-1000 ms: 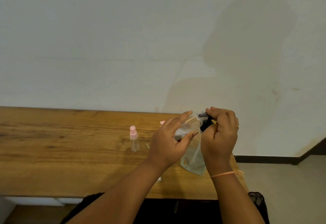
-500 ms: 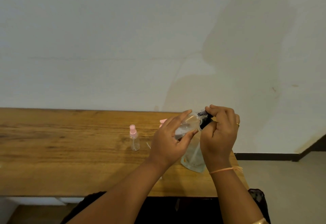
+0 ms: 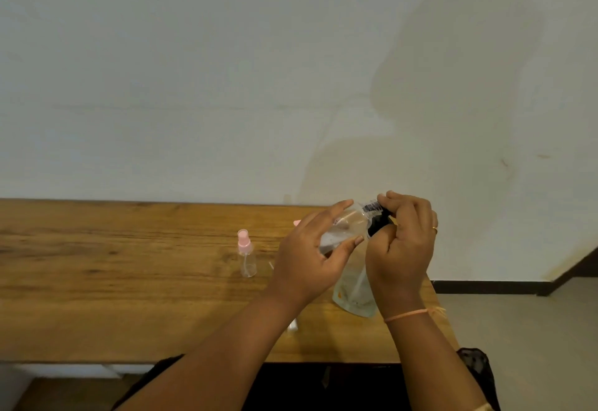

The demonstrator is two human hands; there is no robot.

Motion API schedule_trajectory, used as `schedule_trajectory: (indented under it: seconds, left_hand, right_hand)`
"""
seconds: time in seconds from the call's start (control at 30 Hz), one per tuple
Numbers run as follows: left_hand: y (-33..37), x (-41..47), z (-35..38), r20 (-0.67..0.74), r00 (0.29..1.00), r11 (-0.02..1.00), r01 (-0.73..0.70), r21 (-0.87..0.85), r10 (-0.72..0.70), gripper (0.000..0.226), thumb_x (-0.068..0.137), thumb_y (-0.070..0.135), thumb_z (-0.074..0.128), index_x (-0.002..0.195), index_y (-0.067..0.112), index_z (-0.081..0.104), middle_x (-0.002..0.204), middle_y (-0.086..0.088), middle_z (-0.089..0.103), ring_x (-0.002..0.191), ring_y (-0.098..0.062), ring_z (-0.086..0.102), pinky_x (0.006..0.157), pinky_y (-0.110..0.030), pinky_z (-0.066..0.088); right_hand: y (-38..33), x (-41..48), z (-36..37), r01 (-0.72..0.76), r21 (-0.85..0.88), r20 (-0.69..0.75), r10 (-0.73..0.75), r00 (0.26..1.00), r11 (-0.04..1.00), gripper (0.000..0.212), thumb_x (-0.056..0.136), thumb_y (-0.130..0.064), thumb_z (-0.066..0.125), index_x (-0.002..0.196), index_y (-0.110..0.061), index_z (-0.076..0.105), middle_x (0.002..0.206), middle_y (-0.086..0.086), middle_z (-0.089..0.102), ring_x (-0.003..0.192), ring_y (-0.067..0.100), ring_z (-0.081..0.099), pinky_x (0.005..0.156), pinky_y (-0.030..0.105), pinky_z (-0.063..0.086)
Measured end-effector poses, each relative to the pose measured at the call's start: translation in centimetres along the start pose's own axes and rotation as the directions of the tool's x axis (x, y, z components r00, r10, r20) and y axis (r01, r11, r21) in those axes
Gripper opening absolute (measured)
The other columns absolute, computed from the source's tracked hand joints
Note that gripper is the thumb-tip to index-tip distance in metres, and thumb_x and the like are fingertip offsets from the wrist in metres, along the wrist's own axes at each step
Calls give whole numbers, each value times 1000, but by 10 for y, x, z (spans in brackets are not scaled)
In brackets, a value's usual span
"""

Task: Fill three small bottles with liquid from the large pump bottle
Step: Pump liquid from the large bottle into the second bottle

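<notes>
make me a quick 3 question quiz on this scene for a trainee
1. True or false: the small clear bottle with the pink spray cap stands upright on the wooden table.
2. Which of the hands grips the black pump head of the large clear pump bottle? A the left one, B the right one, C neither.
3. What does the left hand hold?

Key
1. True.
2. B: the right hand curls round it.
3. The clear body of the large clear pump bottle, between fingers and thumb.
</notes>
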State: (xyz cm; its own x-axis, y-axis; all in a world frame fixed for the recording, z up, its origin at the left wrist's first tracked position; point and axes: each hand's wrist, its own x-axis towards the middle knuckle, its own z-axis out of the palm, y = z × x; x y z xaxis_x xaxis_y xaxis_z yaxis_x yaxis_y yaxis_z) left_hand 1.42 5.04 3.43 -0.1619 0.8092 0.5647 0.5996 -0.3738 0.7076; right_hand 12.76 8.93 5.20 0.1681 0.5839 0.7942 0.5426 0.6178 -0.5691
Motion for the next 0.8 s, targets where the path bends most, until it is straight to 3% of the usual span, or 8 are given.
schedule_trajectory:
  seconds: [0.1, 0.23, 0.33, 0.53, 0.67, 0.8]
  left_hand:
    - [-1, 0, -2, 1, 1000, 1000, 1, 16, -1, 54, 81, 48, 59, 131, 41, 41, 113, 14, 62, 105, 1, 55, 84, -18, 50]
    - [-6, -1, 1, 41, 998, 999, 47, 4, -47, 55, 80, 52, 58, 132, 44, 41, 113, 14, 62, 103, -3, 58, 81, -30, 54]
    - [-7, -3, 1, 47, 998, 999, 51, -8, -51, 53, 81, 52, 58, 131, 43, 43, 114, 14, 62, 106, -4, 58, 83, -32, 53]
    - [1, 0, -1, 10, 1000, 999, 4, 32, -4, 54, 81, 51, 58, 132, 43, 40, 113, 15, 62, 104, 1, 55, 81, -13, 49]
    - [-1, 2, -3, 25, 1000, 999, 11, 30, -12, 54, 80, 51, 58, 131, 42, 42, 112, 15, 62, 103, 0, 56, 82, -20, 51]
    - [-5, 0, -2, 53, 998, 998, 35, 54, -38, 54, 80, 55, 56, 131, 44, 43, 111, 16, 61, 97, -2, 58, 75, -28, 54]
  right_hand:
    - [0, 0, 0, 33, 9, 2, -33, 999, 999, 41, 67, 0, 30, 88, 1, 66, 90, 11, 60, 94, 13, 51, 84, 27, 37]
    - [10, -1, 4, 81, -10, 11, -81, 997, 997, 38, 69, 2, 32, 86, 3, 66, 87, 13, 59, 92, 16, 50, 76, 44, 48]
    - [11, -2, 3, 97, -6, 9, -97, 995, 995, 38, 69, 2, 32, 86, 3, 66, 86, 13, 59, 91, 15, 50, 72, 48, 49]
    - [2, 3, 0, 50, 65, -22, -49, 999, 997, 41, 68, 0, 31, 88, 1, 66, 90, 11, 59, 94, 9, 48, 75, 45, 48]
    - [6, 0, 2, 42, 58, -16, -41, 999, 997, 41, 69, 0, 31, 89, 1, 67, 91, 5, 57, 96, 9, 49, 80, 37, 44]
    - [15, -3, 4, 69, 33, 10, -69, 998, 997, 38, 71, 3, 32, 89, 3, 66, 88, 12, 58, 95, 11, 49, 83, 26, 42]
